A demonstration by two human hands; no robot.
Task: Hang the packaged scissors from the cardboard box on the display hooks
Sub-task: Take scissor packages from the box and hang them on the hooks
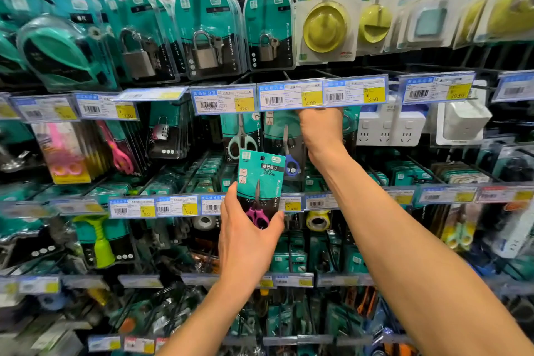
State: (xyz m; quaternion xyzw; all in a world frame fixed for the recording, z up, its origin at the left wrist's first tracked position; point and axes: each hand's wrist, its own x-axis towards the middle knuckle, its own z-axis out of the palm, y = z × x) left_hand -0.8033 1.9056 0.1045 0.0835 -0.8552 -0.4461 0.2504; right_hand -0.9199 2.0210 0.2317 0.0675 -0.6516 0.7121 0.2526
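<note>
My left hand (245, 228) grips the lower end of a teal pack of travel scissors (260, 179) with pink-purple handles, holding it upright in front of the display. My right hand (320, 127) reaches up behind the price-tag strip (310, 94); its fingers are hidden by the tags. Below that strip hang packs of green-handled scissors (241, 136) and blue-handled scissors (290, 159). The held pack is a little below and in front of those hanging packs. No cardboard box is in view.
Padlock packs (206, 29) and yellow LED lights (325, 26) hang on the row above. Pink scissors (118, 150) hang at left, white power sockets (387, 127) at right. Tape rolls (316, 220) and more price rails sit on lower rows. Hooks stick out towards me everywhere.
</note>
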